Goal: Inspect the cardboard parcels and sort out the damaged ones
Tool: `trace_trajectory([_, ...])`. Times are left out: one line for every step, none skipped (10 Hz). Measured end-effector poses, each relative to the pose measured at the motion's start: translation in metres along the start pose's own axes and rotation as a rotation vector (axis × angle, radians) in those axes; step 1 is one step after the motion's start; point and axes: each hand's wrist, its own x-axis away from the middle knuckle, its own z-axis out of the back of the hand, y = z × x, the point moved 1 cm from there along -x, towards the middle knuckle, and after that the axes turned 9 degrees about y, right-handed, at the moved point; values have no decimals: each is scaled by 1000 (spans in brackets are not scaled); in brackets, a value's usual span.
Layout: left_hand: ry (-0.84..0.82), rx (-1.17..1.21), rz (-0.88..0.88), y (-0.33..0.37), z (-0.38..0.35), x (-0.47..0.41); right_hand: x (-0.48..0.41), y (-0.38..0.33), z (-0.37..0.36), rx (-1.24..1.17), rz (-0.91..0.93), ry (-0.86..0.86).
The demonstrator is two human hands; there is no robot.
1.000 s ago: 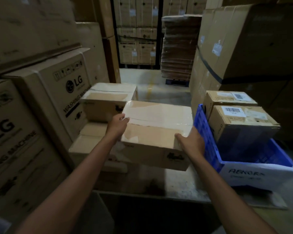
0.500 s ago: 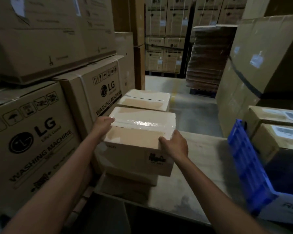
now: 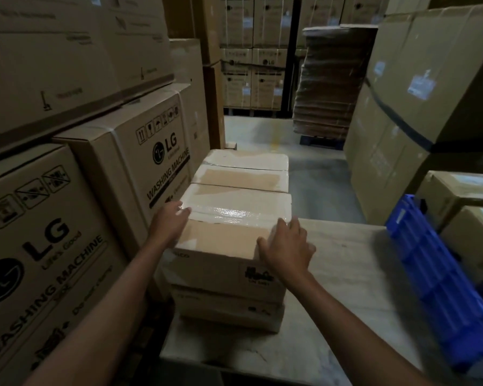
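Taped parcel (image 3: 229,235) sits on a second parcel (image 3: 226,307) at the table's (image 3: 346,274) left edge, beside big cartons (image 3: 151,162) printed "LG WASHING MACHINE". Left hand (image 3: 169,222) lies straight-fingered on its top left edge, right hand (image 3: 286,247) spread loose on the near right corner, neither gripping. The parcel's black logo is too blurry to read.

My left hand (image 3: 169,224) and right hand (image 3: 286,247) are bare; my left forearm (image 3: 109,302) and right forearm (image 3: 360,324) show uncovered skin, slim and smooth.
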Motion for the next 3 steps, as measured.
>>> trace_trajectory([-80, -386, -376, 9, -20, 8, -9, -13, -1, 96, 242, -24])
trace_trajectory([-307, -605, -460, 18, -37, 16, -18, -11, -12, 135, 274, -150])
trace_trajectory([-329, -651, -481, 26, -44, 17, -21, -6, -17, 113, 270, -151])
